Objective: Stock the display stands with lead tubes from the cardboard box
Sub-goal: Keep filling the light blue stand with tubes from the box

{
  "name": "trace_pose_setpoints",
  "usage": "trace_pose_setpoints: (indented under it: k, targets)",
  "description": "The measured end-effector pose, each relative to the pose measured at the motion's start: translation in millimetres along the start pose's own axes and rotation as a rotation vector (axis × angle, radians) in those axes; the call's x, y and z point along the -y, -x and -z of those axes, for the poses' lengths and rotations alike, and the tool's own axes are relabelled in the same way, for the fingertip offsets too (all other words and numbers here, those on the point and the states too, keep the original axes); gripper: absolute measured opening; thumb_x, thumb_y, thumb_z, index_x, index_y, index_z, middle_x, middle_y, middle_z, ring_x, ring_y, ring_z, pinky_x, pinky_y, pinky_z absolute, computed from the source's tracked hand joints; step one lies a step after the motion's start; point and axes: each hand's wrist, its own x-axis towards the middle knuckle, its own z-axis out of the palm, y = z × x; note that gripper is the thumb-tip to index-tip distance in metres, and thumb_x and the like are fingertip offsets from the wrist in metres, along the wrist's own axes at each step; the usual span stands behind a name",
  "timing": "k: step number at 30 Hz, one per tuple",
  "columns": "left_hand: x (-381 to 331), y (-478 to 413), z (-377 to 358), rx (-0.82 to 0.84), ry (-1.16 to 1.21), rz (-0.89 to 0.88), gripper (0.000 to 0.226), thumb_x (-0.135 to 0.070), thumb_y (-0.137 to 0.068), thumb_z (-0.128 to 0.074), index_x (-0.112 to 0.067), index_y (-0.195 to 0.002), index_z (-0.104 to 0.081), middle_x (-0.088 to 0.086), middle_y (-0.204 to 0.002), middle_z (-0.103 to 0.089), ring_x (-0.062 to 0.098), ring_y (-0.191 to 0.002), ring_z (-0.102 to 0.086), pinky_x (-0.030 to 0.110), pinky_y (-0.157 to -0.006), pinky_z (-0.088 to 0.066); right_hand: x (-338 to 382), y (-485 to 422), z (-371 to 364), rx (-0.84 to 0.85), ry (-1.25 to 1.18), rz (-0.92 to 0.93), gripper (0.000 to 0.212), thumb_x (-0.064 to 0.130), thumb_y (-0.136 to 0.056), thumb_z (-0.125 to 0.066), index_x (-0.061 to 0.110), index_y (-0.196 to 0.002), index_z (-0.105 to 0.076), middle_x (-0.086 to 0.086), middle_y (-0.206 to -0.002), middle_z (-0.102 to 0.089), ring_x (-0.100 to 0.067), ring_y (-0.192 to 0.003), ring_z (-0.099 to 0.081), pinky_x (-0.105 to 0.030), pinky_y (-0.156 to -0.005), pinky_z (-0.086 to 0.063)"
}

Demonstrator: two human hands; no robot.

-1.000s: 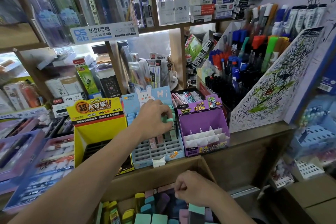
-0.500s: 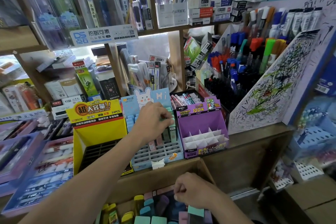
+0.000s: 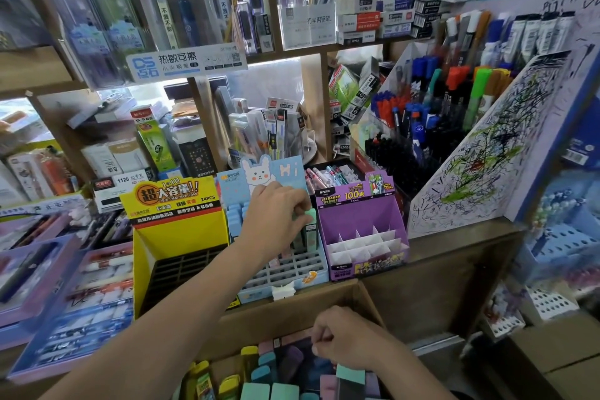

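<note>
Yellow card comes first: one yellow display stand [image 3: 181,237] sits left of centre, showing a dark grid of slots. I count three stands in a row, yellow, blue and purple, touching side by side on the wooden counter.

My left hand [image 3: 276,217] reaches over the blue stand [image 3: 292,269] in the middle of the frame. Its thumb and fingers pinch one mint-capped lead tube [image 3: 311,215] at the stand's right edge. The tube stands upright among other tubes in the back rows. My hand hides most of those, so I cannot count them; a few blue caps show to its left.

The purple stand [image 3: 357,221] has white dividers.

At the bottom centre is one cardboard box [image 3: 285,315], cut off by the lower edge. The tubes in the box [image 3: 266,364] stand packed with yellow, teal, purple, pink and mint caps. More than a dozen show, but the edge crops the rest.

My right hand [image 3: 347,338] rests in the box with its fingers curled down onto the tubes. I cannot tell whether they grip one.

On the right, one scribbled card [image 3: 487,156] fronts a rack of markers.
</note>
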Motion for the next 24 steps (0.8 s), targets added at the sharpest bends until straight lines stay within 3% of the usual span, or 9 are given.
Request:
trace_pose_setpoints:
  k: [8,15,19,24]
  targets:
    - [0,0,5,0.02,-0.089,-0.046,0.013,-0.038,-0.088,-0.072,-0.027,-0.094,-0.069,-0.009,-0.095,-0.072,0.017,-0.098,-0.055,0.034,-0.09,-0.035,0,-1,-1,0.013,-0.002,-0.009,0.009,0.023,-0.095,-0.069,0.024,-0.103,-0.072,0.01,-0.111,-0.068,-0.006,-0.101,-0.065,-0.03,-0.092,-0.056]
    - [5,20,19,-0.011,0.08,0.036,0.013,-0.031,-0.089,-0.073,-0.027,-0.1,-0.069,-0.011,-0.094,-0.066,0.013,-0.095,-0.054,0.031,-0.087,-0.039,-1,-3,-4,-0.022,-0.033,-0.003,0.012,0.024,-0.096,-0.068,0.03,-0.086,-0.071,0.012,-0.09,-0.071,-0.004,-0.089,-0.067,-0.026,-0.079,-0.055]
    - [9,54,36,-0.059,0.23,0.103,0.008,-0.019,-0.091,-0.071,-0.026,-0.093,-0.07,-0.017,-0.083,-0.063,0.0,-0.08,-0.055,0.009,-0.07,-0.04,-2,-5,-9,-0.068,-0.038,0.02,0.013,0.029,-0.096,-0.068,0.038,-0.087,-0.07,0.013,-0.09,-0.072,-0.002,-0.085,-0.068,-0.025,-0.074,-0.055]
    - [13,117,48,-0.035,0.414,0.262,0.017,-0.011,-0.091,-0.069,-0.027,-0.091,-0.067,-0.019,-0.085,-0.061,-0.004,-0.083,-0.057,0.006,-0.067,-0.043,-4,-3,-12,-0.09,-0.018,0.102,0.015,0.032,-0.094,-0.069,0.047,-0.091,-0.069,0.013,-0.089,-0.072,-0.002,-0.08,-0.07,-0.03,-0.074,-0.061]
